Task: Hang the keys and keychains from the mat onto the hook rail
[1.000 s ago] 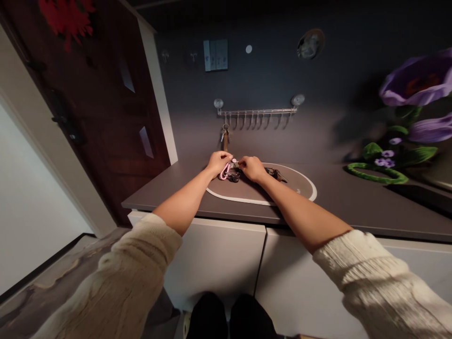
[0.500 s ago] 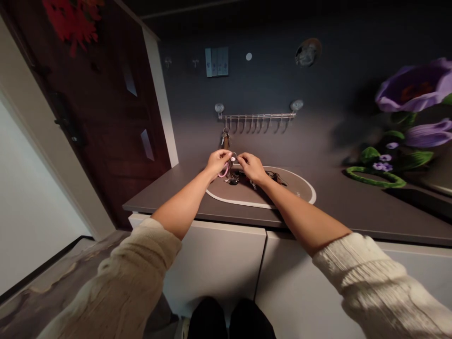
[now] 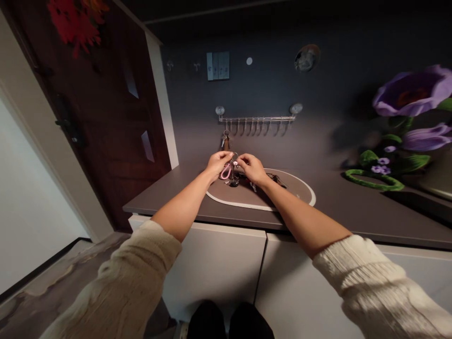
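Looks like ring-fiddling right now: left hand (image 3: pixel 216 165) pinching the ring (image 3: pixel 236 154) above the mat (image 3: pixel 243 204), right hand (image 3: pixel 251 168) bunched beside it (can't tell if gripping), so next probably needs steady fingertips.

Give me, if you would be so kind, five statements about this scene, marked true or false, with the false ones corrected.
1. A metal ring shows between the left hand and the right hand. True.
2. The pink loop is nearer the right hand. False: the pink loop is beside the left hand.
3. A set of keys hangs at the left end of the hook rack. True.
4. The green loop lies on the oval mat. False: the green loop is right of the oval mat.
5. Both hands are bare. True.
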A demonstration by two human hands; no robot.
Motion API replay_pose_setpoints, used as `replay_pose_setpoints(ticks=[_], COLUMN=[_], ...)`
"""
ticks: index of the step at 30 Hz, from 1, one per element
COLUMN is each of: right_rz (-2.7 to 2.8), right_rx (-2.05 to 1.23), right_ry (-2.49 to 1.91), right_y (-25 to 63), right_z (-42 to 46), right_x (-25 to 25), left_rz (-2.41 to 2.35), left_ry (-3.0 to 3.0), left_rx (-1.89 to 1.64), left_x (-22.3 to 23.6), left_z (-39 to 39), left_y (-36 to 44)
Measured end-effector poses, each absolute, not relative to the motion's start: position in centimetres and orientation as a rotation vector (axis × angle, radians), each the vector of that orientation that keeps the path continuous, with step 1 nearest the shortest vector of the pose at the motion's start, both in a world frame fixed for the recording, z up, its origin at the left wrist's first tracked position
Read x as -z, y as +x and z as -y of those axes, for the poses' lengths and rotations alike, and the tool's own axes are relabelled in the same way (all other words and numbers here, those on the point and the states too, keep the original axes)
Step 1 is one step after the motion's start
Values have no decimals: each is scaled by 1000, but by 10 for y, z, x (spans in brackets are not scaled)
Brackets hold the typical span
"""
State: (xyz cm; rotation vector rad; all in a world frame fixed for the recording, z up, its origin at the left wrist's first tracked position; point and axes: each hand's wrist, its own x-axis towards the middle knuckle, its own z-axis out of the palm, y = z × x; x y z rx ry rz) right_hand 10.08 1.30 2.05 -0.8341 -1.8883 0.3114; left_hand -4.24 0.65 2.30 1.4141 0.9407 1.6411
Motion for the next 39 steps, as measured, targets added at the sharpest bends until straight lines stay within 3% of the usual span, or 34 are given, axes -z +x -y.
replay_pose_setpoints(ticks=[11, 27, 39], right_rz=[1706, 1727, 1526], right_rx=[-620, -606, -850], right_ry=[-669, -702, -749], right_y=[102, 102, 89], right_z=[-17, -18, -34], right_x=[-24, -37, -73], left_rz=[-938, -981, -1322], left_ry=[1418, 1716, 1868], left_rx=[-1628, -1614, -1724], left_x=[-22, -41, -15], left_z=[-10, 5, -5], left_y=[-45, -47, -65])
